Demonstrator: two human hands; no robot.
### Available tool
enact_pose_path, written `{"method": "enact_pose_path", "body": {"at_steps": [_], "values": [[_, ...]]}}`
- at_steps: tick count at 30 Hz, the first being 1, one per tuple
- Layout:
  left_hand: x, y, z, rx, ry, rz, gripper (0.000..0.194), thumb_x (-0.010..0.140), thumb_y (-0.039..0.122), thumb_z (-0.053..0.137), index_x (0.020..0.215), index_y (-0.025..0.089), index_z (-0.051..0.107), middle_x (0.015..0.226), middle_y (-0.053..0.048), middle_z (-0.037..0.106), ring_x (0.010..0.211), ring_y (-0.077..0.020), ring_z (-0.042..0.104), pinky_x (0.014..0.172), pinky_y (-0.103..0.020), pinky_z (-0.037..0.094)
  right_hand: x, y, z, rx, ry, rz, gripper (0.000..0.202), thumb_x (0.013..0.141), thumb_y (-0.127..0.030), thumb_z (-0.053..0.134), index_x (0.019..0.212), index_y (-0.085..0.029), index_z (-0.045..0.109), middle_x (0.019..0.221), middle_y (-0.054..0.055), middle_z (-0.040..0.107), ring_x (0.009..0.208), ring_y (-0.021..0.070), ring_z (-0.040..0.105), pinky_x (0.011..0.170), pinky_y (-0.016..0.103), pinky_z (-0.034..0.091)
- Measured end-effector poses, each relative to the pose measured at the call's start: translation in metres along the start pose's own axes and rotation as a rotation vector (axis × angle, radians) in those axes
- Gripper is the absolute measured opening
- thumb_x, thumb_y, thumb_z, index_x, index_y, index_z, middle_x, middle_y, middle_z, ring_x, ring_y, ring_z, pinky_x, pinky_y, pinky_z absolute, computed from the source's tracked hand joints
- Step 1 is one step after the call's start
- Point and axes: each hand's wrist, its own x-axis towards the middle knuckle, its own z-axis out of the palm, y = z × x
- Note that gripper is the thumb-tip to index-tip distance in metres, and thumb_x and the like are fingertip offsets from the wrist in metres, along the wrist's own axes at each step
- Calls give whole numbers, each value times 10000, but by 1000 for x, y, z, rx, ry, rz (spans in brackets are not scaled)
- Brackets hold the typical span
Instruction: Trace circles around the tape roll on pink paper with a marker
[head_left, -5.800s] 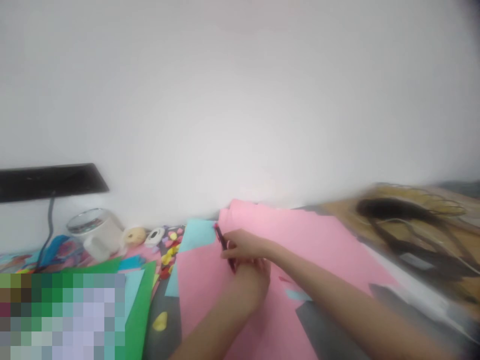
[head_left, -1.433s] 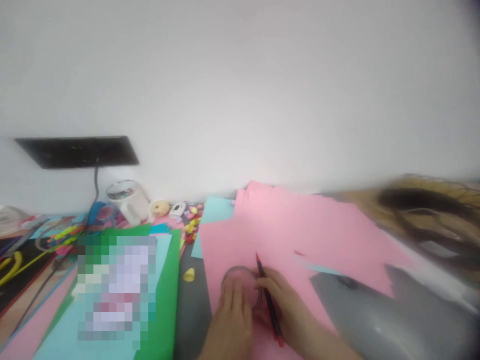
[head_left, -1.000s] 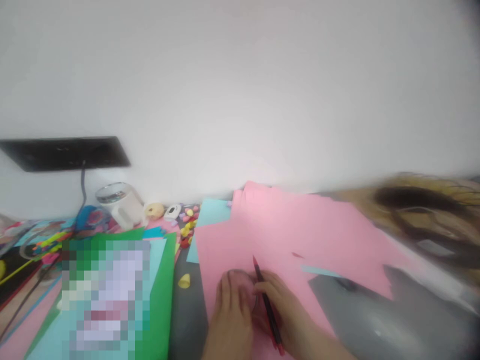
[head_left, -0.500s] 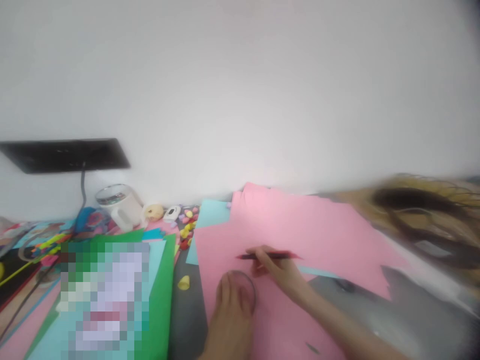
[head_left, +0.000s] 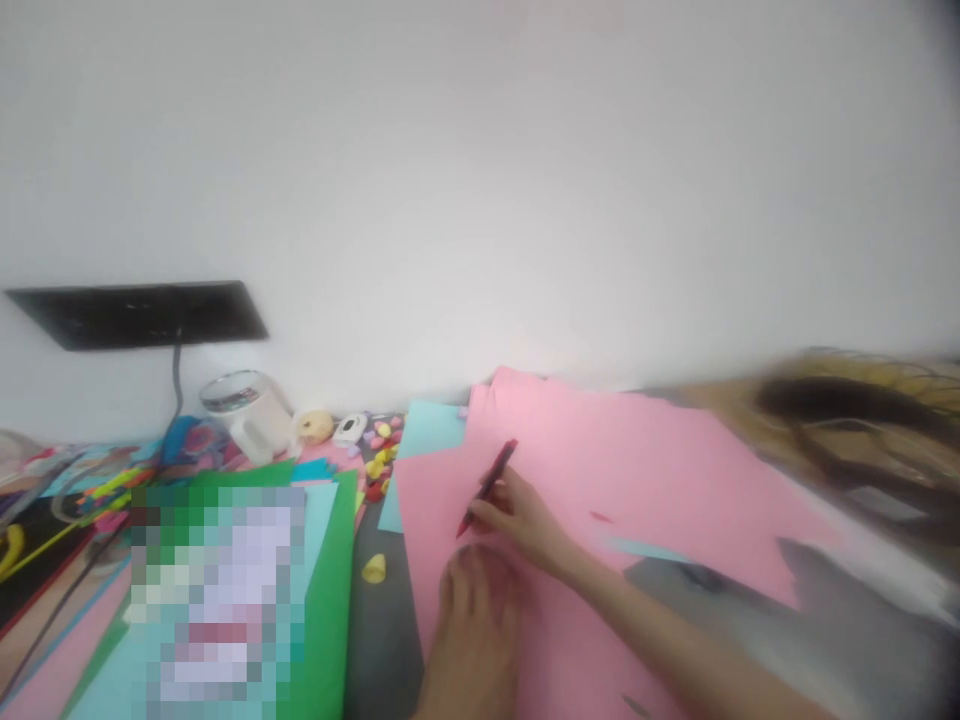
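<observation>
Pink paper (head_left: 592,640) lies in front of me, with more pink sheets (head_left: 622,460) stacked behind it. My left hand (head_left: 472,630) rests on the near sheet, fingers stretched out flat over a round, see-through disc-like thing (head_left: 506,570) with a thin dark rim. What it is exactly, I cannot make out. A red and black pen (head_left: 495,475) is pinched in my right hand (head_left: 521,520). It slants down to the left, its tip close to the disc's far edge; whether it touches the paper I cannot tell.
Green and light-blue sheets (head_left: 330,580) lie at the left, partly under a pixelated patch. A yellow cone-like piece (head_left: 373,568) sits on the grey tabletop (head_left: 375,640). Behind are a white mug (head_left: 251,415) and small colourful pieces (head_left: 381,460); a blurred brown basket-like object (head_left: 862,440) stands at the right.
The pen has turned from lying level in my right hand to pointing down, its tip now by the disc's edge. My left hand stays on the disc.
</observation>
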Motion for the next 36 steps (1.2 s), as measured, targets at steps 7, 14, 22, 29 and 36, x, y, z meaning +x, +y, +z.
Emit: {"method": "enact_pose_path", "body": {"at_steps": [7,14,22,29,36], "values": [[8,-13,-39,-48,-92,74,446,782,153,468,1219,98,540,1203,-234,543,1134,-358,457,880,-511,398,2,8,9,-228,-27,-22,153,798,-243,548,905,-204,445,846,36,657,739,196,646,612,320,514],[10,-19,-55,-60,-106,79,428,815,159,441,1231,103,522,1181,-216,549,1106,-327,472,886,-479,407,4,5,7,-341,-26,-31,162,774,-242,568,887,-199,461,793,34,668,696,193,640,595,308,494],[9,-15,-34,6,-127,10,498,745,55,439,1229,155,501,1261,-177,486,1135,-319,448,886,-459,414,-1,4,-10,-281,70,-2,249,757,-286,603,954,-188,486,789,45,675,685,202,650,570,307,495],[13,-21,-58,-56,-171,33,525,758,-9,405,1243,177,488,1257,-168,496,1118,-290,473,836,-397,456,-20,1,-29,-189,159,81,271,723,-301,638,904,-190,470,757,43,677,685,221,665,592,342,517],[16,-22,-58,-29,-183,2,490,764,1,441,1228,151,491,1223,-166,526,1061,-278,524,817,-401,484,-36,3,-39,124,250,72,278,658,-248,660,817,-206,436,790,43,701,774,231,674,741,388,510]]}}
